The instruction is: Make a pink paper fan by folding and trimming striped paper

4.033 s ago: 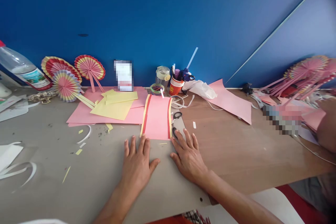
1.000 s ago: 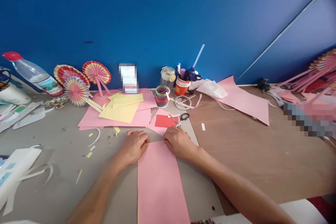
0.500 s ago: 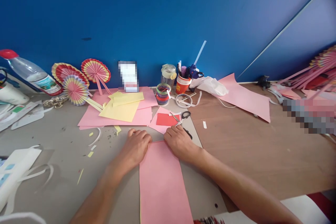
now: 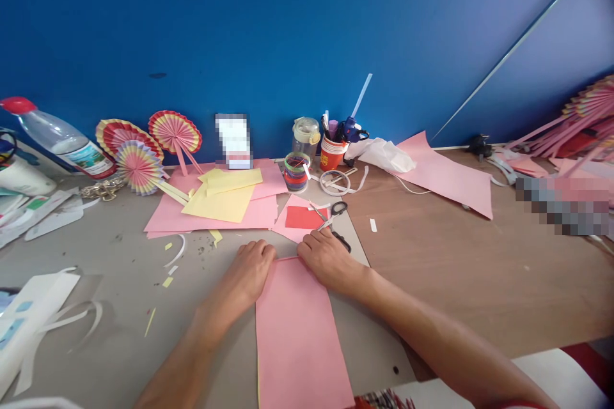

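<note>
A long pink paper strip (image 4: 297,332) lies on the table in front of me, running toward my body. My left hand (image 4: 247,271) pinches the strip's far left corner with curled fingers. My right hand (image 4: 326,259) does the same at the far right corner. Just beyond my fingers lie a small red paper piece (image 4: 303,217) on a pink scrap and black-handled scissors (image 4: 336,212).
Pink and yellow sheets (image 4: 220,201) lie behind. Folded paper fans (image 4: 139,153) lean on the blue wall at left, beside a water bottle (image 4: 62,140). A tape roll stack (image 4: 295,172), a jar and an orange pen cup (image 4: 330,152) stand at the back. More pink paper (image 4: 446,176) lies right.
Four seconds ago both hands lay flat before a pink sheet with red and yellow edges. Now the strip lies plain pink side up, closer to me, and both hands pinch its far end.
</note>
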`<move>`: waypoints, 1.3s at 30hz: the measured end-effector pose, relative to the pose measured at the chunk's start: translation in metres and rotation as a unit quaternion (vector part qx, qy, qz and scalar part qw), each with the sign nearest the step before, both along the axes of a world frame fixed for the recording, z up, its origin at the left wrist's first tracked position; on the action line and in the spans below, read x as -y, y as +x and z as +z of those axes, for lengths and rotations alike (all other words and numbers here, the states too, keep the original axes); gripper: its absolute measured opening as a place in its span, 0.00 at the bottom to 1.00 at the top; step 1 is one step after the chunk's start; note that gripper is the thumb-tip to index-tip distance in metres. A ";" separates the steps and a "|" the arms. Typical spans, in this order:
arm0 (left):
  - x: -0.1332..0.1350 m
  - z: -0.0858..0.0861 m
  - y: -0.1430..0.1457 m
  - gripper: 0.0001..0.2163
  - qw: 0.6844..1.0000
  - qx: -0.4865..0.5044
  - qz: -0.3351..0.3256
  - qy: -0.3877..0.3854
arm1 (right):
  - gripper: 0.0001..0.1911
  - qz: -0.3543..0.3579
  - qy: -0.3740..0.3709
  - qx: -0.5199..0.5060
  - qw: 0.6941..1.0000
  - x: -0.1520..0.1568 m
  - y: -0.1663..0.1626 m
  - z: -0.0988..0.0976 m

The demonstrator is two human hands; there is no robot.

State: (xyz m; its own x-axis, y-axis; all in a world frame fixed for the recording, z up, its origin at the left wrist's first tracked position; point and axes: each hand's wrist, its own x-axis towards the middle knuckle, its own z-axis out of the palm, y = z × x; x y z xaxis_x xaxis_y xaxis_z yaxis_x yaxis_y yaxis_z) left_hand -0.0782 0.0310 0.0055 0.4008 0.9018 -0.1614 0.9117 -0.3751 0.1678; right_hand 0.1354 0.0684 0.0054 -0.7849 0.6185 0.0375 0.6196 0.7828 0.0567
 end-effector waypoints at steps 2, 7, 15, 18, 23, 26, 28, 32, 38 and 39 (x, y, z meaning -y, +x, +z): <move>0.000 0.001 0.000 0.16 1.000 0.003 -0.004 -0.007 | 0.10 0.008 0.003 -0.013 1.000 0.000 0.001 -0.002; 0.002 0.005 0.002 0.14 1.000 -0.005 -0.003 -0.014 | 0.10 0.021 0.008 -0.037 0.999 0.001 0.004 -0.005; 0.013 0.019 0.007 0.17 0.998 -0.057 -0.021 -0.019 | 0.11 0.020 -0.038 -0.024 0.999 0.005 0.004 0.005; 0.021 0.029 0.014 0.17 0.995 -0.096 -0.014 -0.030 | 0.12 0.013 -0.070 -0.009 0.997 0.007 0.006 0.010; 0.030 0.039 0.028 0.17 0.990 -0.120 0.043 -0.062 | 0.12 -0.012 -0.117 0.001 0.993 0.009 0.009 0.017; 0.032 0.038 0.034 0.16 0.988 -0.131 0.059 -0.064 | 0.13 -0.035 -0.136 0.007 0.990 0.009 0.008 0.017; 0.033 0.036 0.036 0.16 0.987 -0.136 0.062 -0.060 | 0.13 -0.047 -0.143 0.008 0.989 0.010 0.009 0.016; 0.031 0.038 0.037 0.18 0.985 -0.152 0.057 -0.060 | 0.13 -0.067 -0.150 0.010 0.986 0.010 0.010 0.014; 0.030 0.043 0.037 0.20 0.980 -0.172 0.054 -0.084 | 0.13 -0.073 -0.162 0.032 0.984 0.010 0.012 0.018; 0.031 0.043 0.037 0.20 0.980 -0.171 0.051 -0.083 | 0.14 -0.074 -0.163 0.033 0.983 0.010 0.011 0.019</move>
State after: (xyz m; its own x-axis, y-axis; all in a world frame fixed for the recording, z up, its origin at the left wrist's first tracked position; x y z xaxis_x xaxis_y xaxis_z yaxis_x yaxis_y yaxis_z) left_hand -0.0407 0.0004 0.0485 0.2065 0.8842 -0.4189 0.9567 -0.2721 -0.1029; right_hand 0.1466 0.0584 0.0239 -0.6793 0.6971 -0.2295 0.7318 0.6671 -0.1395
